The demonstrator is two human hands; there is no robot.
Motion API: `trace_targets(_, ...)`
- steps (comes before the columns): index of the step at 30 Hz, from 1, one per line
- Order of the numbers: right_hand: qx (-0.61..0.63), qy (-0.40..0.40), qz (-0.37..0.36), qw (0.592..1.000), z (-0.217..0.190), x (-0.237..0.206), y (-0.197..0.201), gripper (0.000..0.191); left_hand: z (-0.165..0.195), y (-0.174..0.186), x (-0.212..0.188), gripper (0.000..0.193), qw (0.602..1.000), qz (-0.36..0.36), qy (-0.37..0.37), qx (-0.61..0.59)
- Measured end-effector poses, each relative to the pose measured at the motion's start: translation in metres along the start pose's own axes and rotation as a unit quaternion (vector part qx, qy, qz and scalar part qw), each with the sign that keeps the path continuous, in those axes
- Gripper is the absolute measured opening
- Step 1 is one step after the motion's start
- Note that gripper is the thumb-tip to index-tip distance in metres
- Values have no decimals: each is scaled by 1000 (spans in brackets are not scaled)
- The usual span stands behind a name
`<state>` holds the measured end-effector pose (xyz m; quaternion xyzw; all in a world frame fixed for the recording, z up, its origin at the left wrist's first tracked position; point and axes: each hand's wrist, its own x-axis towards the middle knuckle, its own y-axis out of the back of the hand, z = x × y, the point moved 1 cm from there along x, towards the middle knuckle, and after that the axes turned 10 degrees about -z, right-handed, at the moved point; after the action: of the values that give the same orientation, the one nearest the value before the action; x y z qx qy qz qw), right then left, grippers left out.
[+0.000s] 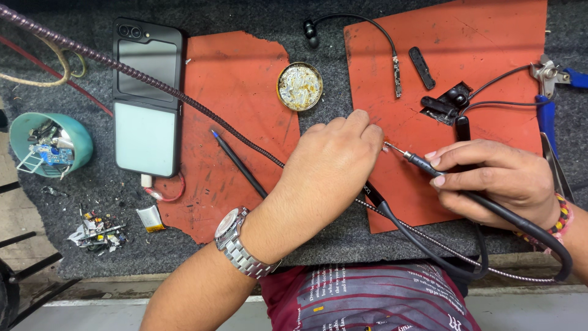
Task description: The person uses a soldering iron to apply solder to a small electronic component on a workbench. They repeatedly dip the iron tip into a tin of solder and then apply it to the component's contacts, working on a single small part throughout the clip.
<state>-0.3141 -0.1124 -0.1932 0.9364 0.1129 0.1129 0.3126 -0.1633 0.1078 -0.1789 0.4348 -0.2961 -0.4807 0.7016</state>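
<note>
My left hand (331, 168), with a metal wristwatch (240, 245) on its wrist, rests knuckles-up on the right orange mat (490, 37); its fingertips pinch something small that I cannot make out. My right hand (499, 178) grips a soldering iron (416, 160) like a pen. The iron's tip (389, 146) points left and meets the left fingertips. The iron's black cable (527, 230) loops back past my right wrist.
A folding phone (147, 98) lies on the grey felt at left, beside the left orange mat (239, 86) with a black stylus (240, 163). A round tin (299, 86), earphone parts (447, 101), pliers (548, 92), a teal bowl (24, 125), a small battery (150, 218) and scraps (98, 233) lie around. A braided cable (153, 81) crosses diagonally.
</note>
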Motion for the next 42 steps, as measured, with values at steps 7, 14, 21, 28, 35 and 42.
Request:
trace_targets(7,5,14,2,1000,0,3,0,20,0,1,0,8,1000,5,-3,-2)
trace_targets(14,-8,-3,1,1000,0,1,0,20,0,1,0,8,1000,-5,-1,1)
trace_targets(21,30,-8,0,1000,1,-1,1,23,1,1,-1,9,1000,-2,1,2)
trace_targets(28,17,-17,-1,1000,0,0,0,23,0,0,-1,8,1000,-4,1,2)
trace_targets(35,32,-30,7,999,-1,0,0,22,0,0,0,9,1000,-9,1,-3)
trace_targets(42,16,-14,-6,1000,0,1,1,24,0,1,-1,9,1000,-10,1,-6)
